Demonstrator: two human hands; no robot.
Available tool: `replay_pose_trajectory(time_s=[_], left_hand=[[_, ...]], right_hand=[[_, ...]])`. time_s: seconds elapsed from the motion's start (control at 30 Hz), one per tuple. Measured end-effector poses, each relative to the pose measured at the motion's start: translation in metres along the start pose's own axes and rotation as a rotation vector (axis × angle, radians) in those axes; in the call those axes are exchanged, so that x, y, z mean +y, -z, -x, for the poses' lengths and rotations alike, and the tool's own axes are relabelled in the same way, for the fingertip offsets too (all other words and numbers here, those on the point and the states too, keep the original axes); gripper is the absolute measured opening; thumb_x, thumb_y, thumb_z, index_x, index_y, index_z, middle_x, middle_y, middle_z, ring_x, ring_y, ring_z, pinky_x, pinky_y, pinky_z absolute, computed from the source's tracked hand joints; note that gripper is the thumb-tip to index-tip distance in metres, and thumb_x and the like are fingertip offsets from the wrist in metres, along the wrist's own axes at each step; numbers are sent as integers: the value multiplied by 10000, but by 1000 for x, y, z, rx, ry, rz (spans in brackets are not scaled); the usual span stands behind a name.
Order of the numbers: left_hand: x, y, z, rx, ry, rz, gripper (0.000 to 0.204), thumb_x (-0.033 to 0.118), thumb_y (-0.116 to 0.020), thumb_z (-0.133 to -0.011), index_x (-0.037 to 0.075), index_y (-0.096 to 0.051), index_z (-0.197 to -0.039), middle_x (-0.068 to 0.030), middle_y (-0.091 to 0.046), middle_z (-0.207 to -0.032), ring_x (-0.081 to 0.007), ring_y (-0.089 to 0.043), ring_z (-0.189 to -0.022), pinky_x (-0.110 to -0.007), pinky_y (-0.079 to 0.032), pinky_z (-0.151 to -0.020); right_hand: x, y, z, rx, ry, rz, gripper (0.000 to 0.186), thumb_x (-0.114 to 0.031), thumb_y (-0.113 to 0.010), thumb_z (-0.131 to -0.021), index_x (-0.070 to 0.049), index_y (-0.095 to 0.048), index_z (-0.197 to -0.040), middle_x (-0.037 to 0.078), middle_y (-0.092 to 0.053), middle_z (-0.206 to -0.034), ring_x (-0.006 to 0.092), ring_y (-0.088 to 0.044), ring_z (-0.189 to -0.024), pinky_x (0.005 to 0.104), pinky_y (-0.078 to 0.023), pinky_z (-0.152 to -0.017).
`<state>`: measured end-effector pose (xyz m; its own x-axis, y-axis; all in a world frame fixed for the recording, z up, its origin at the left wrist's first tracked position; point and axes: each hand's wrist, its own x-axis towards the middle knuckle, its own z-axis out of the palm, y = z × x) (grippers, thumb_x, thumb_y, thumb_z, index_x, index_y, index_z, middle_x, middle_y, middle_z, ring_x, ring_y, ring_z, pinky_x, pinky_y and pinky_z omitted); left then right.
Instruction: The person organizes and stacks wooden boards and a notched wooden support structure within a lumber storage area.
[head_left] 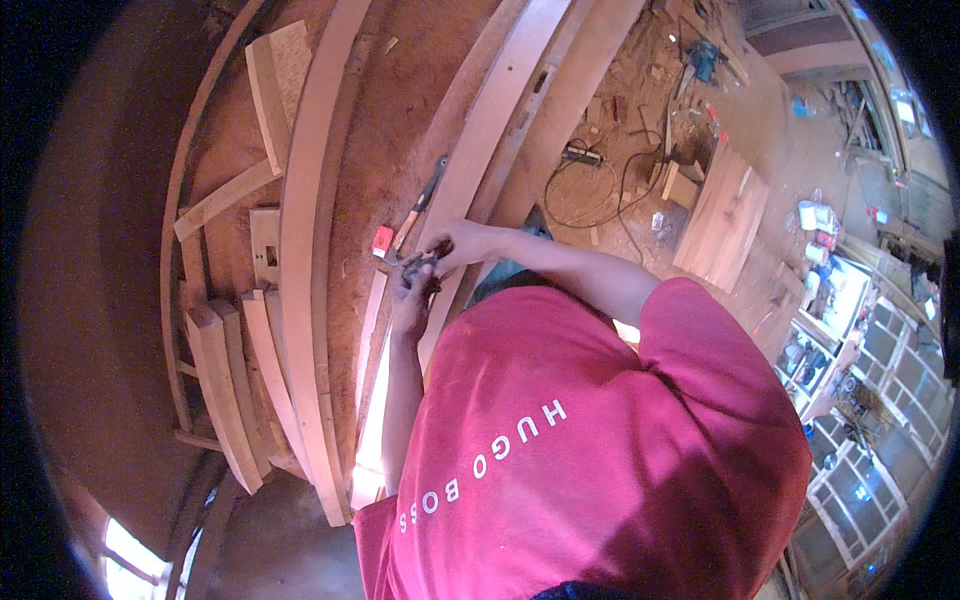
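Note:
My left hand (411,298) and my right hand (455,248) come together over a long planed wooden beam (492,115). The fingers of both are curled in close to each other around something small and dark. Its kind is too small and blurred to make out. Just beyond them lies a hammer (414,212) with a dark and orange handle, its head close to my left fingers. Beside the hammer's head sits a small red box (382,240).
A long curved beam (305,250) and several short timber offcuts (225,390) lie to the left. Right of the bench, a cable (565,222), a wide wooden board (722,215) and scattered scraps cover the floor. White metal frames (865,490) stand at the far right.

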<state>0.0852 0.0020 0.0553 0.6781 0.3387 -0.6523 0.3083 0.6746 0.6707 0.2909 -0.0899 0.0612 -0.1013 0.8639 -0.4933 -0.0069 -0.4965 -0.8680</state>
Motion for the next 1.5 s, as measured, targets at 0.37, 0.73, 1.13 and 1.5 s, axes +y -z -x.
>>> replay_pose_trajectory(time_s=[0.37,0.73,1.13,1.5], left_hand=[[32,26,-94,332,-235,-340,540,114,-812,-839,53,-479,-1259,-86,-626,-1021,-202,-670,-898,-334,-596,-759],[45,0,-174,313,-406,-605,809,-23,-864,-632,64,-431,-1310,-79,-593,-1071,-194,-622,-907,-327,-550,-801],[50,-3,-183,353,-428,-818,735,120,-830,-610,70,-494,-1262,-154,-620,-1092,-308,-629,-1014,-416,-506,-919],[47,1,-185,400,-395,-867,742,132,-817,-616,78,-484,-1277,-209,-619,-1139,-385,-618,-1070,-473,-498,-942]], right_hand=[[87,33,63,649,-166,-248,285,-104,-743,-885,9,-712,-1145,80,-735,-940,152,-689,-837,307,-570,-739],[101,12,34,908,-223,-35,222,-162,-785,-847,2,-716,-980,99,-738,-906,175,-692,-828,324,-558,-773],[91,13,26,986,-282,79,270,-194,-828,-798,10,-697,-917,129,-723,-850,222,-690,-771,355,-556,-716],[106,13,22,978,-343,-139,247,-208,-830,-792,-17,-734,-915,120,-748,-835,212,-719,-753,344,-572,-726]])
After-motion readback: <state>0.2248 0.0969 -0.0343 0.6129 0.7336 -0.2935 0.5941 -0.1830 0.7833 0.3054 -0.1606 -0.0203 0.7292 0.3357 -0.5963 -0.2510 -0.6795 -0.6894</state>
